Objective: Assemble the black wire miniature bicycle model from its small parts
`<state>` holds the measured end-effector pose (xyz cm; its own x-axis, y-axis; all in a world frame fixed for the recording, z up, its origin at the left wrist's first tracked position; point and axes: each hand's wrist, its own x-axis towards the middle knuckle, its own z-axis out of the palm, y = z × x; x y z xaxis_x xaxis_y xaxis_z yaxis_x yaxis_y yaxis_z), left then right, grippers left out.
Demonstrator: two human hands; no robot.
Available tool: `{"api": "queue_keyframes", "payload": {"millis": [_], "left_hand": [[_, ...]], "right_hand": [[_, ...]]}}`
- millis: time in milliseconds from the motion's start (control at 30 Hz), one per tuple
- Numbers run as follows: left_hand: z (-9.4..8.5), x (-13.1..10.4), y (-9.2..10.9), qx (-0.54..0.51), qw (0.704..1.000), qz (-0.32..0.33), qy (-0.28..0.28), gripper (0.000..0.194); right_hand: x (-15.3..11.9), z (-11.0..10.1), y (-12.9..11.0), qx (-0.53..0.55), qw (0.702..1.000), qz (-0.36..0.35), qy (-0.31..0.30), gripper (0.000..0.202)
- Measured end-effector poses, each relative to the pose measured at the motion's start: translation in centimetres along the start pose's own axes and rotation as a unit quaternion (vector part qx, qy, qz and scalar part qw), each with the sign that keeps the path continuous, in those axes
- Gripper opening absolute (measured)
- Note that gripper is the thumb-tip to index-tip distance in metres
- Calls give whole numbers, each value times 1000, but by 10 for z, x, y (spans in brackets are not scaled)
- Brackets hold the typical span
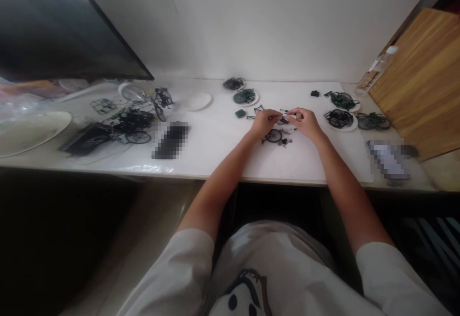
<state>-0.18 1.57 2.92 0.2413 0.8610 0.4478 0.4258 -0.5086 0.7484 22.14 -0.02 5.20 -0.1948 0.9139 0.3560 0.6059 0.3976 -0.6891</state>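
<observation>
My left hand (266,121) is closed in a pinch above the white board (215,148), its fingertips pointing right. Facing it, my right hand (302,120) pinches too, and the two sets of fingertips nearly meet. Whatever small piece they hold is too tiny to name. Under and between the hands lie dark miniature bicycle parts, with a small black wheel (273,136) just below the left hand. Several little dark pieces (284,141) are scattered beside that wheel. A small green block (240,113) sits left of my left hand.
White dishes hold dark model bicycle parts (246,96) at the back and more parts (340,118) at right. Assembled miniature bicycles (132,119) cluster at left, near a screen (64,24). A bottle (377,72) leans by a wooden panel (420,81); a blurred-out phone (388,159) lies front right.
</observation>
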Motion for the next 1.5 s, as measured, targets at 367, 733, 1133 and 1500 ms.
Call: {"api": "queue_keyframes", "payload": {"millis": [367, 733, 1133, 1500], "left_hand": [[-5, 2, -8, 21, 999, -20, 18, 25], [-5, -1, -14, 61, 992, -3, -111, 26], [1, -2, -14, 60, 991, -12, -116, 31], [-3, -5, -5, 35, 989, -24, -142, 50]], "right_hand": [[5, -2, 5, -42, 998, 23, 41, 22], [5, -4, 3, -44, 995, 36, 77, 25], [5, -3, 3, -38, 996, 30, 70, 21], [3, -5, -4, -45, 996, 41, 69, 27]]}}
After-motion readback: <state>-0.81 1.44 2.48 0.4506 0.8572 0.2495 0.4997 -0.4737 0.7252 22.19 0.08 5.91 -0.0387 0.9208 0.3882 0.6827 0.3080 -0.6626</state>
